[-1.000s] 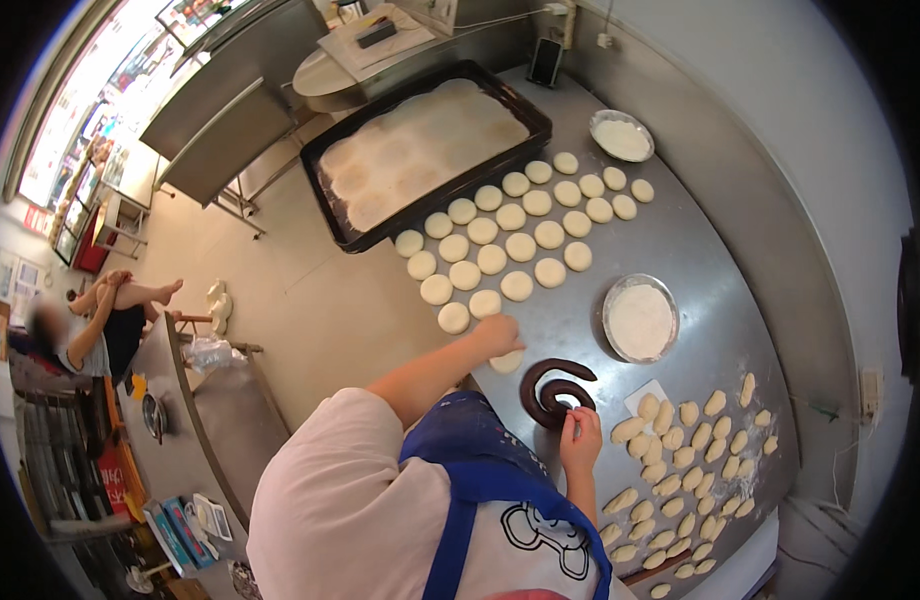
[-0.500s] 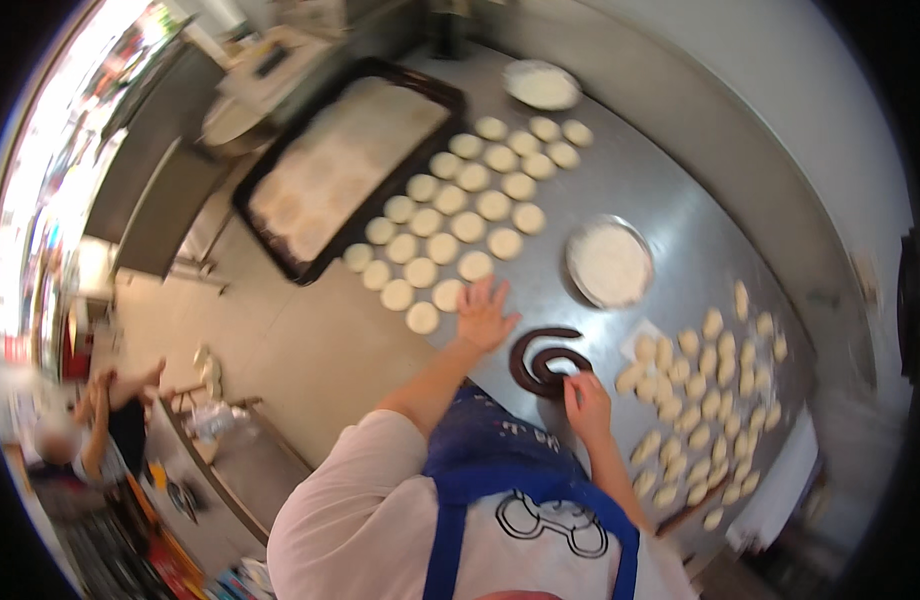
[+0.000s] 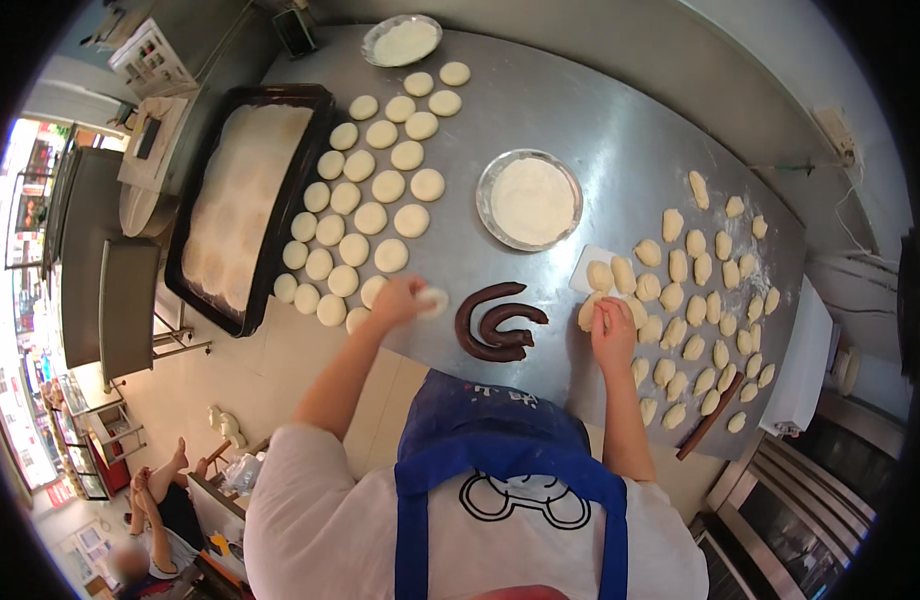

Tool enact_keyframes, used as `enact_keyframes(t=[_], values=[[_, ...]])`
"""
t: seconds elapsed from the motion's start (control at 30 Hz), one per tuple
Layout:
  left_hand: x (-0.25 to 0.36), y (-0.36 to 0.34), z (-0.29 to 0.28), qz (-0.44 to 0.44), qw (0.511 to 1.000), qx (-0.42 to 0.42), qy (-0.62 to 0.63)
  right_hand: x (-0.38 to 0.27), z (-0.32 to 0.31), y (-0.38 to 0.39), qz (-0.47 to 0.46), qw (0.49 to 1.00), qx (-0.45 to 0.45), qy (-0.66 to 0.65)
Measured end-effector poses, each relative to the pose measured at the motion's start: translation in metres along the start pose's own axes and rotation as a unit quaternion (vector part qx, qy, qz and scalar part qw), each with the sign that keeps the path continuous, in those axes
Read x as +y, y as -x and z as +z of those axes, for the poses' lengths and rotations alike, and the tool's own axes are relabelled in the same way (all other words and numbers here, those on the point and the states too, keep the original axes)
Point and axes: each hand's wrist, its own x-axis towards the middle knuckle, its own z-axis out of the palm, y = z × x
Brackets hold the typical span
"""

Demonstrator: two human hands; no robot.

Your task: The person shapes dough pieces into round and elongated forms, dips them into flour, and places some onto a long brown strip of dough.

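Observation:
My left hand holds a pale dough round, blurred, at the lower right of the rows of flat rounds. My right hand has its fingers closed on a lumpy dough piece beside a white scraper, among many small oval pieces. Between my hands lie curved dark-brown filling ropes on the steel table. Above them stands a metal bowl of flour.
A black baking tray lies at the table's left, a second flour bowl at the back. A wooden rod is near the right edge. Another person sits at lower left beside a counter.
My right hand has left the dark ropes for a dough piece. My left hand has gone from open over the rounds to holding one. The view has turned.

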Motion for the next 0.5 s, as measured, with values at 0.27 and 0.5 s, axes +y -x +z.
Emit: enact_keyframes(t=[0.27, 0.5], values=[[0.08, -0.198, -0.084, 0.039, 0.971, 0.17, 0.164, 0.009, 0.012, -0.028, 0.028, 0.999, -0.019, 0.029], [0.094, -0.212, -0.083, 0.097, 0.953, 0.25, -0.145, 0.031, 0.014, -0.053, 0.01, 0.992, -0.066, 0.104]])
